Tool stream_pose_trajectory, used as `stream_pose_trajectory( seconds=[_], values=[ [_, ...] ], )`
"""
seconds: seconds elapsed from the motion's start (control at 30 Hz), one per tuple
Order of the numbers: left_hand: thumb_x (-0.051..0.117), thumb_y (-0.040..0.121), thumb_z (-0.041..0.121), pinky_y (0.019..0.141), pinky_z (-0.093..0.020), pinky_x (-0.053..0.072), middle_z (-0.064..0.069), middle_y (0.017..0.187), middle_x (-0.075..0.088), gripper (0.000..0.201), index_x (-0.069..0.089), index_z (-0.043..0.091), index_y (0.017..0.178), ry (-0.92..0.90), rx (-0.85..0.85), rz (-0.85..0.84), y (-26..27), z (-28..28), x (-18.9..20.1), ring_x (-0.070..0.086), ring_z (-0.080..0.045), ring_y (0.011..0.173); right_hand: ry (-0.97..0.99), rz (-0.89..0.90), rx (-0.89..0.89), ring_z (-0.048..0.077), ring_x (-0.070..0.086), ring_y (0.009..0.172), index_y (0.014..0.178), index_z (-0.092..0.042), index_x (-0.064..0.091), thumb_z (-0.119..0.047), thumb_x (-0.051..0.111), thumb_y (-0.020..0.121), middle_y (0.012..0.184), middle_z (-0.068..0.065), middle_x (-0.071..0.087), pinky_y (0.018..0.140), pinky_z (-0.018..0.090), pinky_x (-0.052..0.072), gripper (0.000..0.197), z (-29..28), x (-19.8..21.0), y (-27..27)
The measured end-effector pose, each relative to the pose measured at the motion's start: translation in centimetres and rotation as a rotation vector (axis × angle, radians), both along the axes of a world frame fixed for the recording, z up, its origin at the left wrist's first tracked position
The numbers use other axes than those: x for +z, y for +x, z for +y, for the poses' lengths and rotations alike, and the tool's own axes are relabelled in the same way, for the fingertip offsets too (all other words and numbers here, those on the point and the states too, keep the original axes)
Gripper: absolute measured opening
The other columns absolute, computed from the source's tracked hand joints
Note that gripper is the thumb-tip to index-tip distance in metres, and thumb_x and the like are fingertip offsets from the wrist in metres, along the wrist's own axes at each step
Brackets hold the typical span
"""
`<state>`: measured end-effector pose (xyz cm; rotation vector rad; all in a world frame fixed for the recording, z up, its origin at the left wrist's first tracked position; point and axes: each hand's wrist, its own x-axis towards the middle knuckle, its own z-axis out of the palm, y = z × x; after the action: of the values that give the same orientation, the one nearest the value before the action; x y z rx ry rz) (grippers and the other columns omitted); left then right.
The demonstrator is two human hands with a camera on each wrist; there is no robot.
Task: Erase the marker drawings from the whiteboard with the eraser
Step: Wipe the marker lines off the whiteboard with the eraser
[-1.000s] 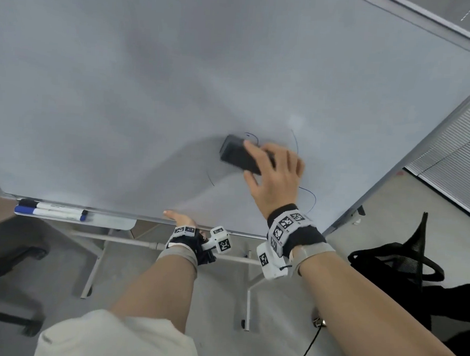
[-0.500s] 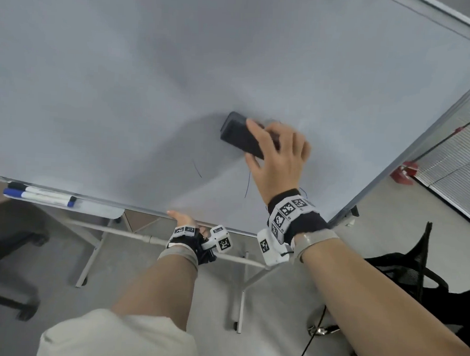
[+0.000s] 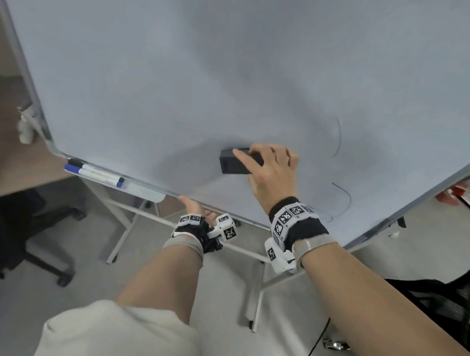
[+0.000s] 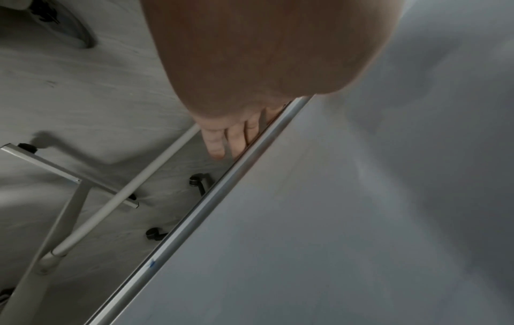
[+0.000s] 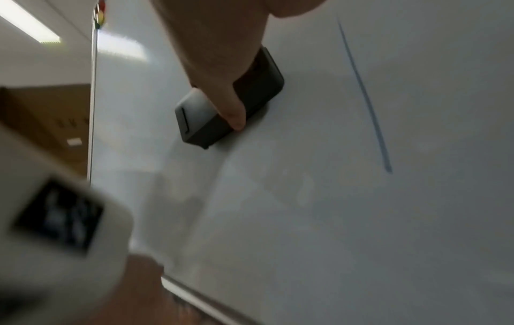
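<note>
My right hand grips the dark grey eraser and presses it flat on the whiteboard, low and right of centre. In the right wrist view the thumb lies along the side of the eraser. Right of the eraser are thin blue marker arcs, one above and one below; the upper line also shows in the right wrist view. My left hand holds the board's bottom frame, thumb in front and fingers behind.
Two markers lie on the tray at the board's lower left. The white stand legs spread on the grey floor under the board. A black office chair stands at the left and another dark chair at the right.
My right hand wiped the eraser up and then down to the left. The short strokes left of and below it are gone. The left hand kept its hold on the frame.
</note>
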<state>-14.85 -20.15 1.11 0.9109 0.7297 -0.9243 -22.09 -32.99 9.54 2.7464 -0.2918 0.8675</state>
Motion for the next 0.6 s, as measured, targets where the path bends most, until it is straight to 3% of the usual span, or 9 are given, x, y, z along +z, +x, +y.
stream_pose_trajectory(
  seconds=[0.1,0.2,0.27,0.4,0.53,0.6],
  values=[
    [0.003,0.091,0.075,0.113,-0.049,0.034,-0.015,0.157,0.031,0.091,0.032,0.013,0.150,0.030,-0.015,0.010,1.1,0.2,0.2,0.036,-0.037,0.142,-0.003,-0.064,-0.012,0.022,0.043,0.110,0.125,-0.041,0.063,-0.005,0.070,0.069,0.116,-0.006,0.061,0.093,0.041,0.026,0.066,0.0,1.0,1.5],
    [0.006,0.090,0.076,0.097,-0.044,0.042,-0.018,0.152,0.040,0.095,0.035,0.006,0.147,0.025,-0.070,0.040,1.8,0.6,-0.5,0.044,-0.037,0.136,-0.025,0.092,0.105,0.024,0.045,0.109,0.119,-0.038,0.066,0.000,0.072,0.067,0.115,-0.004,0.062,0.092,0.042,0.026,0.065,0.2,-1.3,1.4],
    [0.006,0.094,0.071,0.094,-0.044,0.042,-0.022,0.150,0.041,0.091,0.036,0.002,0.146,0.020,-0.074,0.043,2.1,0.7,-0.6,0.045,-0.036,0.135,-0.045,0.139,0.099,0.022,0.048,0.108,0.119,-0.038,0.066,-0.001,0.074,0.065,0.113,-0.005,0.061,0.091,0.042,0.026,0.066,0.5,-2.6,1.2],
    [0.012,0.096,0.068,0.092,-0.040,0.042,-0.018,0.148,0.046,0.084,0.040,0.004,0.144,0.054,-0.059,0.058,2.6,1.3,-1.1,0.046,-0.033,0.135,-0.086,0.010,0.073,0.021,0.046,0.108,0.126,-0.040,0.062,-0.006,0.074,0.068,0.115,-0.007,0.062,0.092,0.041,0.028,0.068,2.1,-0.7,3.8],
    [0.021,0.099,0.063,0.108,-0.038,0.033,-0.016,0.154,0.037,0.076,0.034,0.006,0.148,0.058,-0.065,0.066,2.5,1.4,-0.7,0.038,-0.031,0.141,-0.073,-0.205,0.044,0.021,0.044,0.107,0.129,-0.040,0.061,-0.012,0.070,0.075,0.114,-0.007,0.063,0.092,0.042,0.029,0.062,3.9,2.6,7.1],
    [0.020,0.099,0.062,0.113,-0.038,0.030,-0.017,0.155,0.035,0.076,0.032,0.005,0.148,0.042,-0.085,0.070,2.7,1.3,-1.2,0.036,-0.032,0.142,-0.066,-0.178,0.048,0.021,0.045,0.108,0.128,-0.041,0.061,-0.012,0.070,0.075,0.114,-0.007,0.063,0.091,0.042,0.029,0.061,4.0,2.2,6.8]
  ],
)
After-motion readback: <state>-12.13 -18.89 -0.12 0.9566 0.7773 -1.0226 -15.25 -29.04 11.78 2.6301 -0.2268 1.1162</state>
